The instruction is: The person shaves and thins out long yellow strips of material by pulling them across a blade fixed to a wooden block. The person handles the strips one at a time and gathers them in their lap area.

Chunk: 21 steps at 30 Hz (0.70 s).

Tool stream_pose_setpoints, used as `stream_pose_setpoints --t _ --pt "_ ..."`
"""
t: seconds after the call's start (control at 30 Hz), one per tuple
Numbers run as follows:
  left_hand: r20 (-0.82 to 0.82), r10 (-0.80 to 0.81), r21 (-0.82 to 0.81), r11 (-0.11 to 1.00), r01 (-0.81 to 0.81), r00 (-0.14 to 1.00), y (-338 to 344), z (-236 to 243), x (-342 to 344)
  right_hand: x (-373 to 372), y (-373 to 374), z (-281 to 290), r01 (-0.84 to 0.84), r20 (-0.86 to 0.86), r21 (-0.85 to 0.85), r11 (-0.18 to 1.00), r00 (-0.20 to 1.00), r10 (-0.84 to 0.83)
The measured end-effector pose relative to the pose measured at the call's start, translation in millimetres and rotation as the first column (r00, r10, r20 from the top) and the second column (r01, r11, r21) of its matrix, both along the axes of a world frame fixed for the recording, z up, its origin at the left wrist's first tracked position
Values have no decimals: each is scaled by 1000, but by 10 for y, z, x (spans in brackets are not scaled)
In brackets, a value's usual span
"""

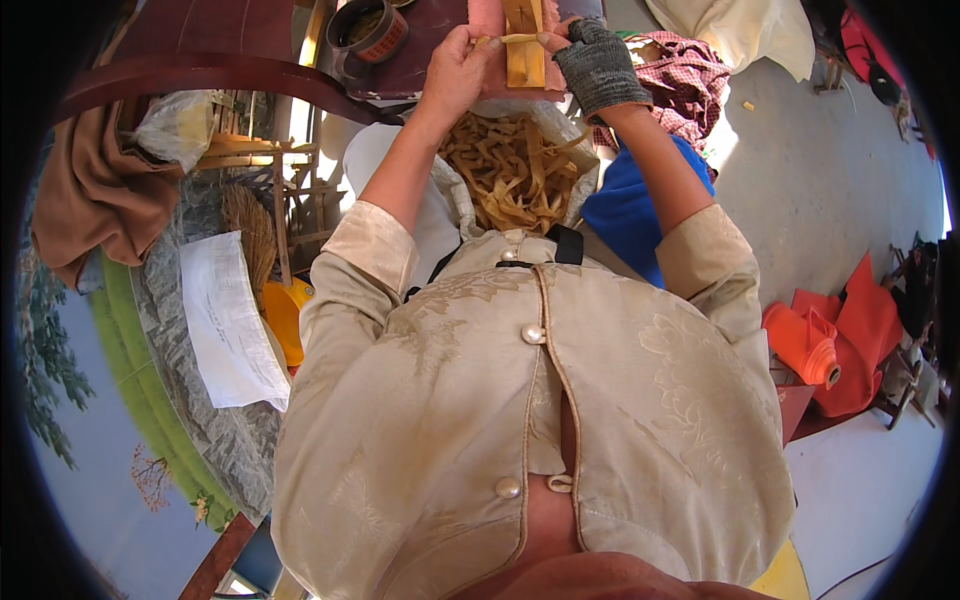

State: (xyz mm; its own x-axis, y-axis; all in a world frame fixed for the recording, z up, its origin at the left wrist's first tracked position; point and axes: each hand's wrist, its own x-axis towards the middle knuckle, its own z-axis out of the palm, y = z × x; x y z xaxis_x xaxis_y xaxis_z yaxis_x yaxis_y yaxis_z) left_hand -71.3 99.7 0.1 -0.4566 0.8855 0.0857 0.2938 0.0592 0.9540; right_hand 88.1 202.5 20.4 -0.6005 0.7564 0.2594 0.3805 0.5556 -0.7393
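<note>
My left hand (pixel 458 65) pinches one end of a narrow pale yellow strip (pixel 515 39) at the top middle. My right hand (pixel 598 68), in a dark grey fingerless glove, grips the strip’s other end. The strip lies across an upright-lying wooden block (pixel 525 70) on pink cloth (pixel 485 16), on a maroon work surface (pixel 417 70). A dark cup (pixel 366 40) with a red band stands to the left. Below my hands, an open white sack (pixel 455 200) holds many curled tan strips (pixel 515 170).
Brown cloth (pixel 100 190), a white cloth (pixel 225 320) and a wooden frame (pixel 280 200) lie or stand at left. Blue cloth (pixel 640 200) and checked cloth (pixel 690 75) are near my right arm. An orange container (pixel 800 340) is at right, beside grey floor (pixel 840 190).
</note>
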Motion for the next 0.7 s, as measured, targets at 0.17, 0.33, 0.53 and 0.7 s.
stream_pose_setpoints --t 0.17,0.33,0.53,0.7 --pt "-332 3 -165 984 -61 943 74 -118 -5 -12 43 -466 -63 233 317 946 972 -13" --pt "-597 121 4 989 -148 793 -256 -53 199 149 -34 -593 130 178 -55 990 977 -118" --pt "758 -68 -232 901 365 649 -701 -118 542 142 -821 15 -106 -126 259 960 982 143" --pt "947 36 -93 982 166 320 -808 -8 772 181 -1136 -63 -247 -176 339 908 931 319"
